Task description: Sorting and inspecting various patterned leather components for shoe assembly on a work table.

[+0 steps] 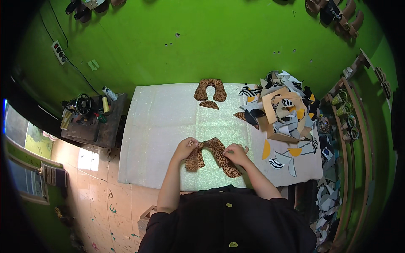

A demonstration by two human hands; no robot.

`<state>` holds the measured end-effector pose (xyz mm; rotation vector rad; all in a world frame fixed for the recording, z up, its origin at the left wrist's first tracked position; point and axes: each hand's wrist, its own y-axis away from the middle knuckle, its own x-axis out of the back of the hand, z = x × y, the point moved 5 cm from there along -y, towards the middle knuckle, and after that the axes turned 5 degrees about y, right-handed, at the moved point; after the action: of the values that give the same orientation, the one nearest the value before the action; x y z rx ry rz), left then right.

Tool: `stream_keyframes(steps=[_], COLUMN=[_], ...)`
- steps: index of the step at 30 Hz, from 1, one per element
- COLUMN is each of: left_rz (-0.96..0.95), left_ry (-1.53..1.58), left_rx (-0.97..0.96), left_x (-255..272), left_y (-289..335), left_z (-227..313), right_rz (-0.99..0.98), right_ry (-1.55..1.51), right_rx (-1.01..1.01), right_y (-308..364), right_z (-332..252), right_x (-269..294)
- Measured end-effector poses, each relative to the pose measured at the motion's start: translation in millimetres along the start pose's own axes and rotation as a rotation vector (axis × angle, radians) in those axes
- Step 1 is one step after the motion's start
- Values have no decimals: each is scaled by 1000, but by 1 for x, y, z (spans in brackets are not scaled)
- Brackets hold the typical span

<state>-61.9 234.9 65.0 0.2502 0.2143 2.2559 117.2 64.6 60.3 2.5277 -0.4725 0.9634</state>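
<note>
Leopard-print cut pieces (216, 146) hang between my two hands, low over the near middle of the table. They form a bent arch, and I cannot tell whether the two legs are joined at the top. My left hand (185, 149) pinches the upper part of the left leg (194, 161), whose lower end is smeared by motion. On the right, my right hand (237, 154) grips the outer edge of the longer leg with thumb and finger. Farther back lie a stack of arch-shaped leopard-print pieces (202, 91) and a half-round leopard-print piece (209, 105).
The table (158, 122) has a pale, shiny cover. At its right, a cardboard box (283, 137) overflows with scraps, with several yellow, zebra-print and grey offcuts (291, 162) nearby. A sewing machine (83, 105) and thread spools (109, 93) stand left. Shelves with footwear (345, 109) line the right wall.
</note>
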Motion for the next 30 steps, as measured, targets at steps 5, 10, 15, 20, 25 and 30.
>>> stream_keyframes(steps=[5, 10, 15, 20, 25, 30], left_rz=[280, 326, 302, 352, 457, 328], left_ry=[-250, -765, -651, -503, -748, -816], left_rx=[-64, -49, -31, 76, -338, -325], left_x=[-16, -26, -22, -13, -18, -37], left_y=[-15, -1, 0, 0, 3, -1], left_z=[-18, -19, -28, -26, -13, -18], right_rz=[240, 206, 183, 127, 153, 167], right_ry=[42, 259, 199, 108, 397, 377], right_rx=[-60, -116, -97, -145, -62, 64], right_y=[-12, -15, -19, -21, -17, -28], right_z=[10, 17, 21, 24, 3, -12], right_x=[-16, -23, -28, -28, -26, -34])
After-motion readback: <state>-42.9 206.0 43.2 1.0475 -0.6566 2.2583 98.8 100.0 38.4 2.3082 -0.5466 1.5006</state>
